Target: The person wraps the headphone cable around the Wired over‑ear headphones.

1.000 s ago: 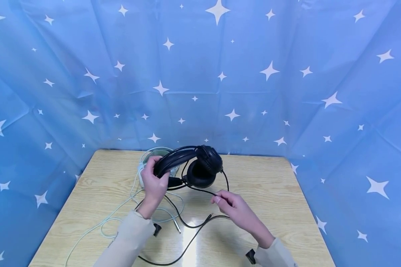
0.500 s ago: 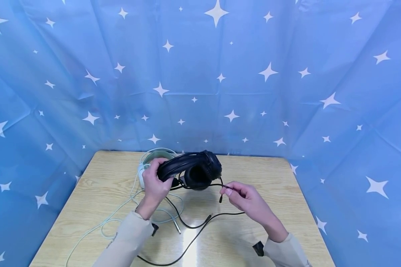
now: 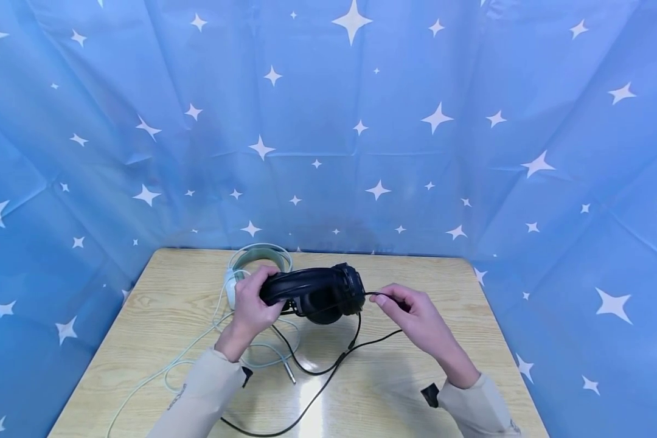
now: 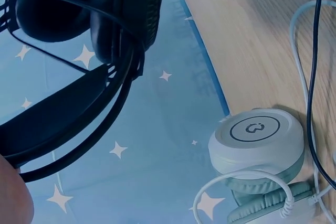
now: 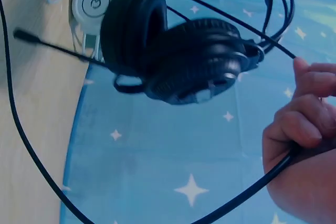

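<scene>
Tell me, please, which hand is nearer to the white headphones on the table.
Left. The left hand is held up just in front of the white headphones; the right hand is well to their right, past the black headset.

Both arms (image 3: 207,389) reach in from the near side of the desk (image 3: 460,286), hands above it. Left hand (image 3: 253,308) is left of the desk's middle, curled in a firm-looking grip. Right hand (image 3: 420,317) is over the desk's right half, thumb (image 3: 392,309) and forefinger (image 3: 395,290) pinching, other fingers (image 5: 303,118) tucked in.
</scene>
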`<act>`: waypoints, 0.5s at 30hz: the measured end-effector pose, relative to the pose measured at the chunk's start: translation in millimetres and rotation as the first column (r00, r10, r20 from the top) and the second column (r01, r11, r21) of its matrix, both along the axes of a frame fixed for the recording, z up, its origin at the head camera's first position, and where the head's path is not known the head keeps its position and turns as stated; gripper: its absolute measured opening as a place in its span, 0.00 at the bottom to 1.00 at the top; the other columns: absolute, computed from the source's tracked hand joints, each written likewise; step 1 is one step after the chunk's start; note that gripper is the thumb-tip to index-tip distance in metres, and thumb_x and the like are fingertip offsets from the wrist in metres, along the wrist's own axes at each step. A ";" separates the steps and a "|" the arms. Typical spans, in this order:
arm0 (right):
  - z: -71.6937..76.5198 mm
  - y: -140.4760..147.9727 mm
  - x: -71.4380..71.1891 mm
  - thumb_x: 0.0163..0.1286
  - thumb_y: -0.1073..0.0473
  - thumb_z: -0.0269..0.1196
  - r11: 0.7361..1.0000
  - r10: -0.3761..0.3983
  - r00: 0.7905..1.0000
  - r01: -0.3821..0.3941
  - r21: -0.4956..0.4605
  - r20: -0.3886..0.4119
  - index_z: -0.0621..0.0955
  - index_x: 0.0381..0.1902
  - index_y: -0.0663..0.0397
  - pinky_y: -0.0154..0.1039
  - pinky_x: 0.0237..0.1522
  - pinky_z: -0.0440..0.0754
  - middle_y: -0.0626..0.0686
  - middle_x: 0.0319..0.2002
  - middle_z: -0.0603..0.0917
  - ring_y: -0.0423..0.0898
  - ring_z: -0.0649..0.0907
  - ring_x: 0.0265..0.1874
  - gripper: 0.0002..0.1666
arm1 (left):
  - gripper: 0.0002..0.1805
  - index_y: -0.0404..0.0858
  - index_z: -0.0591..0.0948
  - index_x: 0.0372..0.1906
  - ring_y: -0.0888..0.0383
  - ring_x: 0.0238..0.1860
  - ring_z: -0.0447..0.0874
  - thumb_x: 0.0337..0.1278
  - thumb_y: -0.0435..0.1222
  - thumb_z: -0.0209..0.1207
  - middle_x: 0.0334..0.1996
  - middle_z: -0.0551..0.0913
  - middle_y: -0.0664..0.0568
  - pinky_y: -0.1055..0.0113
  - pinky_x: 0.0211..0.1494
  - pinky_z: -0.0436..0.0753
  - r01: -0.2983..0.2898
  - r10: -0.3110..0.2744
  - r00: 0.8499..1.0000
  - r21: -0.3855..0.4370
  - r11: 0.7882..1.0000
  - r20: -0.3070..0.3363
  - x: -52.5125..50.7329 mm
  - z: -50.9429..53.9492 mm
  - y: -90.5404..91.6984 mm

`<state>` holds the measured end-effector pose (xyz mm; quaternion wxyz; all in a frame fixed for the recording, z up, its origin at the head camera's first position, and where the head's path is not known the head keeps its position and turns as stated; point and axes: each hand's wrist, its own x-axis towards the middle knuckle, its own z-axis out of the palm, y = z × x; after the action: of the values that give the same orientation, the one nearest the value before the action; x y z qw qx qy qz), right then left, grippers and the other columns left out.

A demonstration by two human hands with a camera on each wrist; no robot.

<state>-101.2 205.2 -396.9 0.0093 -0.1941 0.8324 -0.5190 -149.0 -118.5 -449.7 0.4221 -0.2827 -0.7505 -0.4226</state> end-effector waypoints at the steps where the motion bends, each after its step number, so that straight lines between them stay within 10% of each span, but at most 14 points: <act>1: 0.7 -0.7 -1.0 0.80 0.56 0.59 1.000 -0.014 1.000 0.014 0.018 -0.022 0.87 0.47 0.48 0.37 0.24 0.68 0.46 0.25 0.74 0.39 0.69 0.21 0.10 | 0.15 0.31 0.80 0.35 0.48 0.25 0.83 0.37 0.34 0.62 0.29 0.85 0.44 0.54 0.29 0.81 0.012 -0.012 1.000 -0.006 1.000 -0.001 0.1 0.2 -0.6; 8: -5.0 -2.6 -15.2 0.75 0.56 0.65 0.990 -0.094 0.974 0.114 0.088 -0.205 0.89 0.43 0.48 0.36 0.24 0.71 0.45 0.25 0.79 0.39 0.71 0.20 0.07 | 0.15 0.33 0.82 0.37 0.51 0.28 0.84 0.35 0.30 0.63 0.31 0.87 0.46 0.61 0.33 0.80 0.143 -0.143 0.987 0.004 0.990 0.072 2.0 4.3 -3.9; 15: -13.7 0.4 -34.1 0.75 0.55 0.66 0.985 -0.109 0.965 0.138 0.106 -0.239 0.88 0.45 0.45 0.36 0.26 0.73 0.42 0.30 0.83 0.41 0.74 0.22 0.06 | 0.19 0.30 0.83 0.40 0.58 0.34 0.82 0.33 0.23 0.61 0.33 0.86 0.43 0.74 0.43 0.77 0.278 -0.304 0.918 0.131 0.952 0.255 4.5 6.7 -8.8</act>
<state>-135.3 205.6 -410.7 -0.1087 -0.2001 0.8684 -0.4404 -144.5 -127.2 -443.0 0.2600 -0.3107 -0.7306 -0.5497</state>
